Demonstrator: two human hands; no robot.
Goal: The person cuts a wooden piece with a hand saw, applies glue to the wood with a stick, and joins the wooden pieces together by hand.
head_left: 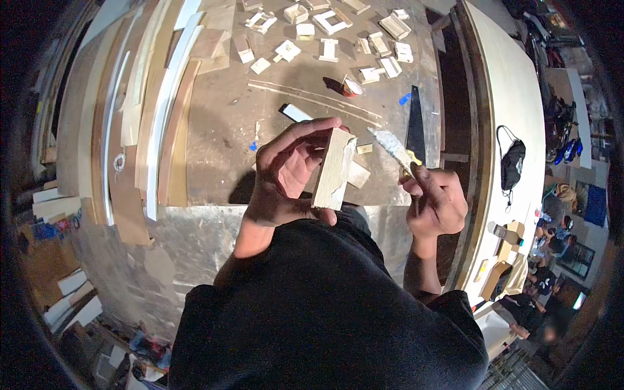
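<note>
My left hand (283, 170) grips a pale wooden block (333, 172) between thumb and fingers, tilted upright over the near edge of the worktable. Along the block's right side runs an uneven whitish smear. Just to the right, my right hand (439, 201) is closed around a putty knife (391, 148), its blade coated in white paste and pointing up and left. Knife and block are apart. Beyond them stands a small orange-red container (351, 87) with white paste. A black-and-white bar (296, 112) lies behind my left hand, partly hidden by it.
Several small wooden assemblies (329, 50) lie at the worktable's (221, 130) far side. A handsaw (415, 123) rests at right. Long boards (175, 123) cover the left. A pale bench top (513, 97) holds a black pouch (513, 162). Another person (523, 305) is at lower right.
</note>
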